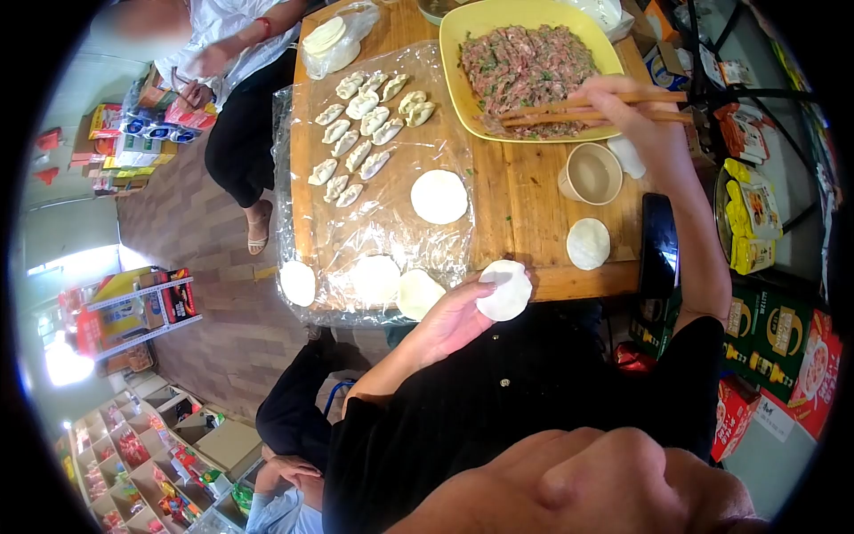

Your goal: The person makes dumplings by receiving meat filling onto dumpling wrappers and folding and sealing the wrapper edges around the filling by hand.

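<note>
A round dumpling wrapper (pixel 505 292) lies on the fingers of my left hand (pixel 456 318), with the thumb over its edge, just off the table's near edge. My right hand (pixel 630 111) grips a pair of wooden chopsticks (pixel 569 113). Their tips touch the minced meat filling (pixel 525 76) at the near side of a yellow tub (pixel 452 67). Flecks of green show in the meat. Below the tub stands a paper cup (pixel 591 174), and a loose wrapper (pixel 588 244) lies below that. Another wrapper (pixel 439 197) rests on the plastic sheet.
Several folded dumplings (pixel 360 105) sit in rows on clear plastic sheeting (pixel 391 240) over the wooden table (pixel 520 191). More wrappers (pixel 376 280) line the near edge. A bag of stacked wrappers (pixel 325 36) is at the far left. A dark phone (pixel 659 240) lies at right. Other people sit nearby.
</note>
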The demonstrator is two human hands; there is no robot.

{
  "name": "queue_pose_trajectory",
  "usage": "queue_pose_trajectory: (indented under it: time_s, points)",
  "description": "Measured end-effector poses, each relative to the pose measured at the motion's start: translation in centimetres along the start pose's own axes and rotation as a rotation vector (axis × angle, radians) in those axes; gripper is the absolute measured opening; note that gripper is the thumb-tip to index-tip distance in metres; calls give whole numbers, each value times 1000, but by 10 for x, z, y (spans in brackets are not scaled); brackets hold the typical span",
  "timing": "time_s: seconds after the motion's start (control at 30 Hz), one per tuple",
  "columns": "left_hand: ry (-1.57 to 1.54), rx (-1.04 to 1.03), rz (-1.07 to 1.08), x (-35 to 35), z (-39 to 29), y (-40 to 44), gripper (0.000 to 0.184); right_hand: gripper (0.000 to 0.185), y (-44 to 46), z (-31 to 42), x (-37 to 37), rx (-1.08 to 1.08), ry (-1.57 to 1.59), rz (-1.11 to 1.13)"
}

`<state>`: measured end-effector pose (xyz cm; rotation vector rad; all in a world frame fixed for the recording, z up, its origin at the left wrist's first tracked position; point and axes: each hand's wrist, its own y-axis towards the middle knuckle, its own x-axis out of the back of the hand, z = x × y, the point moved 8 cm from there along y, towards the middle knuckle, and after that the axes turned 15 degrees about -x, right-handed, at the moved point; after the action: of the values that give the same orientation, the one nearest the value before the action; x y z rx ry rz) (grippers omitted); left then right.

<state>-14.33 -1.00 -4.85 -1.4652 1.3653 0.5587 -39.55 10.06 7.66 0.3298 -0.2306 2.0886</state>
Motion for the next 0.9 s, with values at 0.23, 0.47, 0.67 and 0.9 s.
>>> queue_pose_trajectory:
  time_s: [0.23,0.47,0.67,0.9]
  points:
    - [32,-5,-71,20,1,-1,58,22,9,-9,-7,-9,-80,-53]
    - [36,-94,-36,23,-12,2,59,28,0,-26,10,-175,313,-3]
    - [10,-267,98,-14,-52,15,49,29,-47,-24,33,-159,601,-27]
    - [-166,-197,243,-67,-48,-30,86,31,-143,10,6,51,568,217]
